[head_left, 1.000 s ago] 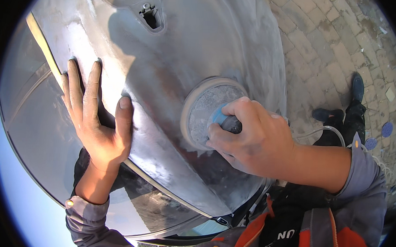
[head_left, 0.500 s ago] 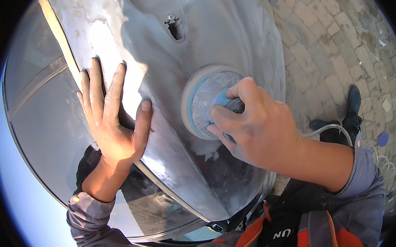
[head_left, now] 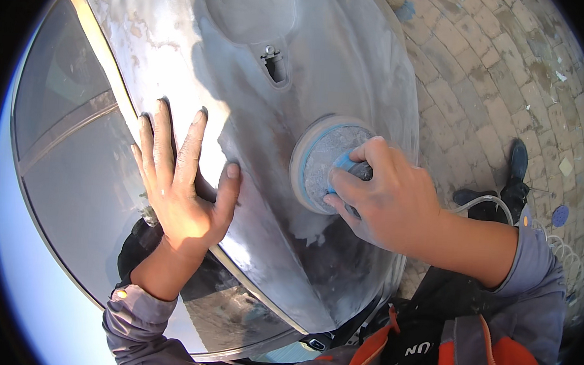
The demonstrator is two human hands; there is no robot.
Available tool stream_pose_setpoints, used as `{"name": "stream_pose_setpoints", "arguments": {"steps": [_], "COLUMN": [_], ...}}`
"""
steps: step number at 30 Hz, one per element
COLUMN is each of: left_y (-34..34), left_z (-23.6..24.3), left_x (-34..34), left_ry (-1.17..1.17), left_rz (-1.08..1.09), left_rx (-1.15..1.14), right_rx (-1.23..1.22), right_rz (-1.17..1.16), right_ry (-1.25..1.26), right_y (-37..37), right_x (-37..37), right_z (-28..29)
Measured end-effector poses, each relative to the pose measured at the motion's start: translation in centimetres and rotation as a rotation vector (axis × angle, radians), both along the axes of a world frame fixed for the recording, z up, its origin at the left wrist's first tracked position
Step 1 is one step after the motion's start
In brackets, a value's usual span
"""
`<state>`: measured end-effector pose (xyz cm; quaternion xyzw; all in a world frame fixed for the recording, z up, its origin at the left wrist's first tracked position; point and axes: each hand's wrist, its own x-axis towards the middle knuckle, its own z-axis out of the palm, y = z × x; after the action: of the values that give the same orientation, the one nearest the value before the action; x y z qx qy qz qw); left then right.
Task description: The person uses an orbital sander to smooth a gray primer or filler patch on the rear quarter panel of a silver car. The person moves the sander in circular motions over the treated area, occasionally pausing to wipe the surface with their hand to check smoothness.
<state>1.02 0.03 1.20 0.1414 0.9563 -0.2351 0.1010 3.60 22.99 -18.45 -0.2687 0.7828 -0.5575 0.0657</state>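
My right hand (head_left: 397, 198) is wrapped round the handle of a round, dusty grey sander with a blue rim (head_left: 318, 167). Its disc rests against the grey, sanded car body panel (head_left: 370, 74). On the same panel, by the window edge, my left hand (head_left: 186, 187) lies flat with its fingers spread and holds nothing. A strip of yellowish masking tape (head_left: 101, 40) follows the edge between panel and car window (head_left: 76, 151), passing beneath my left hand. The sander's underside and part of its handle are hidden.
Farther up the panel is a round recess (head_left: 248, 8) with a small latch opening (head_left: 275, 68). A pale hose (head_left: 486, 200) runs behind my right forearm toward coils at the right. My dark shoes (head_left: 517, 161) stand on brick paving (head_left: 468, 106), near a purple perforated disc (head_left: 560, 216).
The whole view has shifted, so panel and hands appear farther right and lower. The sander sits slightly closer to the latch opening. Both hands keep the same hold.
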Motion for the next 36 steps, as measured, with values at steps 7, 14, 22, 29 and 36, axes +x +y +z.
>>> {"name": "stream_pose_setpoints", "arguments": {"steps": [7, 14, 22, 29, 36], "left_y": [0.0, 0.0, 0.1, 0.1, 0.0], "left_z": [0.0, 0.0, 0.0, 0.0, 0.1], "left_x": [0.0, 0.0, 0.0, 0.0, 0.0], "left_ry": [-0.009, -0.007, -0.009, -0.006, -0.017], "left_rz": [0.0, 0.016, 0.013, 0.013, 0.015], "left_rx": [0.004, 0.008, 0.011, 0.026, 0.013], "right_rx": [0.067, -0.035, -0.059, -0.075, -0.053], "right_rz": [-0.053, -0.045, -0.03, -0.119, -0.06], "right_ry": [0.088, 0.075, -0.039, 0.012, -0.048], "right_y": [-1.1, -0.9, -0.6, -2.0, -0.9], "right_x": [-0.2, 0.2, -0.8, -2.9, -3.2], "right_z": [-0.3, 0.2, 0.2, 0.2, 0.5]}}
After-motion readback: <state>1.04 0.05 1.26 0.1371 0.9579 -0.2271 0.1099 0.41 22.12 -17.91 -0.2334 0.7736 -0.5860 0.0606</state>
